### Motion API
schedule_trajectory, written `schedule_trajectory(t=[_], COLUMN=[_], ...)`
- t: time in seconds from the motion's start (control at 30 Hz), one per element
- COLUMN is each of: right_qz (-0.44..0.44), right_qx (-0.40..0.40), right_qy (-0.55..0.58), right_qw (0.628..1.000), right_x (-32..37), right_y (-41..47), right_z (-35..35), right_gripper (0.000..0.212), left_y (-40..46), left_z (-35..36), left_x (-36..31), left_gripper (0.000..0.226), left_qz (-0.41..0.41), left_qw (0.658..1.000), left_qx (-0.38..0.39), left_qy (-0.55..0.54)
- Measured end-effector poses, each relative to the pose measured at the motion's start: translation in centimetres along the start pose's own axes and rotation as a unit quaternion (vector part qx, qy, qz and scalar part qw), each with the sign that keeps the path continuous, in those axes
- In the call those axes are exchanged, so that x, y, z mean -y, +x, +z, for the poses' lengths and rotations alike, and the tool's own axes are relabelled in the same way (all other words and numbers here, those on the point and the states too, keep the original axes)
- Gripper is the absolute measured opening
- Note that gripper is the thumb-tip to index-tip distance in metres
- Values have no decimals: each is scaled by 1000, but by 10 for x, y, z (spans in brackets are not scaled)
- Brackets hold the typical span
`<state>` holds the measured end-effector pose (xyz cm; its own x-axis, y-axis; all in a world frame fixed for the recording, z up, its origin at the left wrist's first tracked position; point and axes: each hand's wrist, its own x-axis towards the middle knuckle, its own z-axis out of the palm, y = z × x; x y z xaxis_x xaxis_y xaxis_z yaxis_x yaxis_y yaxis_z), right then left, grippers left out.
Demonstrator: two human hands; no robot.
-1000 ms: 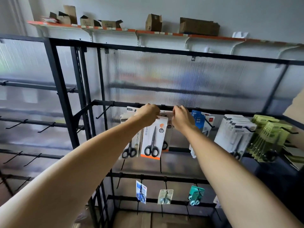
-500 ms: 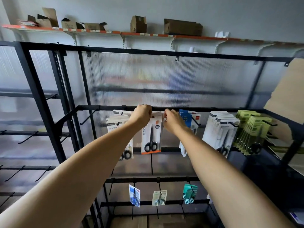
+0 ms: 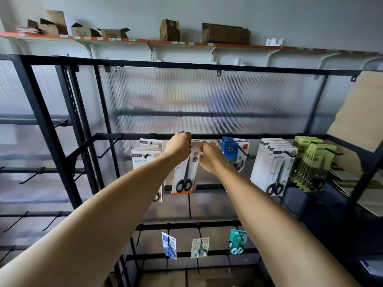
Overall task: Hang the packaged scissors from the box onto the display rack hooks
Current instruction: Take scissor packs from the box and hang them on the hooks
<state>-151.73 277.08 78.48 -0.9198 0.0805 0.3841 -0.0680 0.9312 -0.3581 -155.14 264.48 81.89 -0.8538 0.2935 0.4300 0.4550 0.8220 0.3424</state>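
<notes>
At frame centre, the left hand (image 3: 179, 146) and right hand (image 3: 209, 154) pinch the top of a scissors pack (image 3: 185, 169) under the rack bar (image 3: 269, 136). Hanging appears under way; next, the card's hole likely must slide fully onto the hook, which is hidden.

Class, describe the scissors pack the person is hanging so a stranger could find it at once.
Find the black display rack and follow its middle rail to where the left hand and right hand meet. Both hold the top of the scissors pack. Alone among its neighbours, it has an orange bottom edge.
</notes>
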Motion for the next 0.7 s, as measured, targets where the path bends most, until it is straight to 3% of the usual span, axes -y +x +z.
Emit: schedule_trajectory(t=[0.17, 0.27, 0.37, 0.7], right_qz=[9, 17, 28, 78], right_qx=[13, 40, 56, 157], right_qy=[-17, 10, 20, -8], right_qw=[1000, 999, 998, 985], right_x=[4, 5, 5, -12], right_y=[-8, -16, -22, -58], right_z=[1, 2, 8, 31], right_gripper=[3, 30, 33, 26], left_y=[-4, -10, -18, -53], left_z=[0, -2, -3, 13], left_x=[0, 7, 12, 28], left_gripper=[18, 17, 27, 21], left_qz=[22, 30, 19, 46], left_qw=[999, 998, 999, 989], left_qx=[-13, -16, 19, 132], left_qy=[42, 45, 23, 45])
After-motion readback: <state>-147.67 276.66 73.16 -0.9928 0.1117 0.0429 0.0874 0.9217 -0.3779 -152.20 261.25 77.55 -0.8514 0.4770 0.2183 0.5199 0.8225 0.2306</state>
